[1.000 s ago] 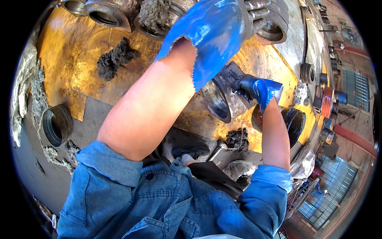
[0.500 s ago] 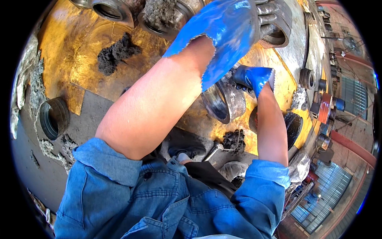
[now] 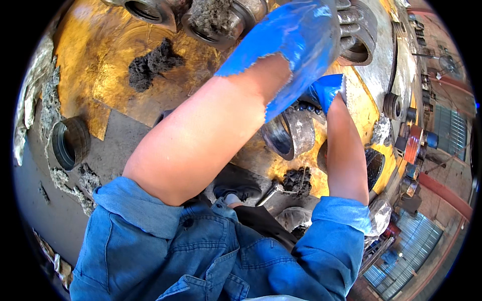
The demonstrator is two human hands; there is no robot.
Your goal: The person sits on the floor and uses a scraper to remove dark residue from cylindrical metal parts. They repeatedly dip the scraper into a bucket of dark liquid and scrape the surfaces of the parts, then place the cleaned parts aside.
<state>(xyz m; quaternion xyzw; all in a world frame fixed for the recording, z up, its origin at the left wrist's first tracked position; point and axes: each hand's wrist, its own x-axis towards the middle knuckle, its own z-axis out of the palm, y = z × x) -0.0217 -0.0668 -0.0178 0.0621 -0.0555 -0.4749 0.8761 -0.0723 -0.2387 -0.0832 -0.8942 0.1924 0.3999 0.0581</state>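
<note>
Head view, and stretched far across with the left hand (image 3: 329, 30) in blue glove, fingers (image 3: 350, 27) bent against a grey metal collar (image 3: 370, 35) up top; can't tell if gripping. Lower down, with the right hand (image 3: 321, 94), right at the far end of a metal ring (image 3: 303, 129) on the yellow sheet (image 3: 113, 65); can't tell how wide those half-hidden fingers are. Just below: dark clump (image 3: 297, 181).

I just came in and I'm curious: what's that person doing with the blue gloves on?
The person's left hand, in a blue glove, is on a metal fitting. The right hand, also gloved and partly hidden, is at a metal ring. A dark, fluffy clump lies on the yellow surface.
</note>
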